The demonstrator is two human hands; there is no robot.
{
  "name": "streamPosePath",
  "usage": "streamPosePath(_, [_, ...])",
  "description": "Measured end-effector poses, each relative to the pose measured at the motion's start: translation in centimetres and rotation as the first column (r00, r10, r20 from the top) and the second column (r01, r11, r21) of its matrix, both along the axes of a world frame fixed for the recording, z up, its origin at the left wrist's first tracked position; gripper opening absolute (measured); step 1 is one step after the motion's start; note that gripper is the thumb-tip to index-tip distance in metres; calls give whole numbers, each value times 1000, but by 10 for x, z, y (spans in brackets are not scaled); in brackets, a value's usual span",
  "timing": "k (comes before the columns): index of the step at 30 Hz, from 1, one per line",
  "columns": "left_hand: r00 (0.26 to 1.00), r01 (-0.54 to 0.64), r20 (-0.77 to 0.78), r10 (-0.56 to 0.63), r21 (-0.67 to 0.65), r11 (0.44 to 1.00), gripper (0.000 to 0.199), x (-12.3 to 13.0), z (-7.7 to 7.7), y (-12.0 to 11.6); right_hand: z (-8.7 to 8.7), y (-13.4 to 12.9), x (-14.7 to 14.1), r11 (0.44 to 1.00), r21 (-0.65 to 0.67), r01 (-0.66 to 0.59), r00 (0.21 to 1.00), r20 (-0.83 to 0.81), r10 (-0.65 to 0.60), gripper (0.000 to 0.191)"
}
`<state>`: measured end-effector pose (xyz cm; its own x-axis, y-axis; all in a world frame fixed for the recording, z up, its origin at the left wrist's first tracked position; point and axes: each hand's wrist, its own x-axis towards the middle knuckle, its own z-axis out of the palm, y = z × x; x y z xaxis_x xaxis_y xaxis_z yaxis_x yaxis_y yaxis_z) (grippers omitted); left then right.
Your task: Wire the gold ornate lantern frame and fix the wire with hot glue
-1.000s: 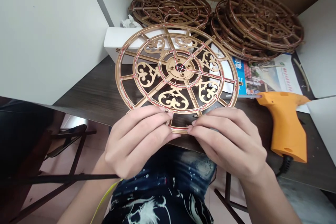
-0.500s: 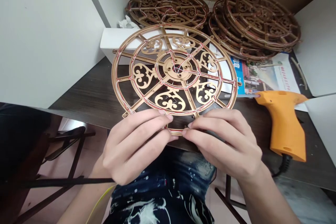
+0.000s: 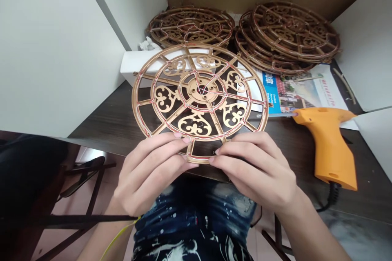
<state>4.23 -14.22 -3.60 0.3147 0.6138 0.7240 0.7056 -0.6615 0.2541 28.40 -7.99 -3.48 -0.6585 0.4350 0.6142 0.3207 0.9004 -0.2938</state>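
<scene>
A round golden openwork frame (image 3: pixel 200 136), with scrollwork and red and white wires along its rings and spokes, is tilted above the dark table. My left hand (image 3: pixel 153 169) is closed on its near rim, left of the middle. On the same rim a little to the right, my right hand (image 3: pixel 260 167) pinches with thumb and fingers. A short stretch of rim with wires in it shows between the two hands. The undersides of the fingers are hidden.
Stacks of similar frames lie at the back left (image 3: pixel 190 28) and back right (image 3: pixel 294 34). An orange glue gun (image 3: pixel 333 147) rests on the right of the dark table (image 3: pixel 107 118). Behind the held frame are a white box (image 3: pixel 131 63) and a printed brochure (image 3: pixel 312 89).
The view has shifted, and the stacks and the held frame appear lower in it. Both hands still grip the near rim, with my left fingers slightly further left along it.
</scene>
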Motion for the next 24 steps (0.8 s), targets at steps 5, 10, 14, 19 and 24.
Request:
streamPosePath(5, [999, -12, -45, 12, -1, 1000, 29, 1, 0, -1, 2, 1, -2, 1000, 6, 2, 1000, -30, -2, 19])
streamPosePath(10, [994, 36, -108, -26, 88, 995, 29, -1, 0, 4, 4, 0, -2, 1000, -11, -14, 998, -57, 14, 15])
streamPosePath(14, [988, 77, -137, -64, 92, 993, 34, -3, 2, 6, 4, 1, -2, 1000, -19, -24, 996, -85, 23, 14])
streamPosePath(19, [991, 58, -129, -48, 74, 996, 32, -2, -1, 6, 3, 1, -3, 1000, -4, -23, 996, -90, 23, 14])
streamPosePath(24, [994, 46, -108, -37, 88, 995, 31, -1, -6, 7, 4, 2, -3, 1000, 2, -18, 995, -97, 19, 12])
